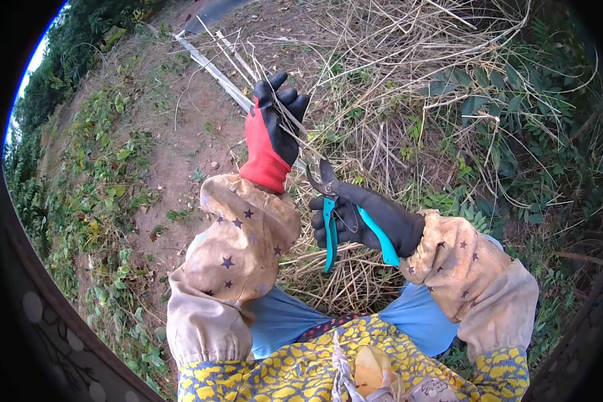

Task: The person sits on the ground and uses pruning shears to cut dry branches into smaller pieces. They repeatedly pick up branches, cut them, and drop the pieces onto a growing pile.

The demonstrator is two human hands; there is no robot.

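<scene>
Rough open ground [187, 127], dry stalks [395, 94] heaped ahead. Head view: left hand [275, 130], fingers curled round thin sticks [236, 55]; right hand [375, 211], fingers wrapped on teal-handled shears [329, 231], blades parted by the sticks' near end, contact unclear.

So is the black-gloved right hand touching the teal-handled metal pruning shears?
Touching: head view shows right hand gripping shears, fingers curled behind one teal handle.

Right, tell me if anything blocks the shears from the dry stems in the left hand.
Nothing visible does. The right hand holds the shears, blades parted, close by the near ends of the stems sticking out of the left hand. Whether they touch, this view cannot settle.
</scene>
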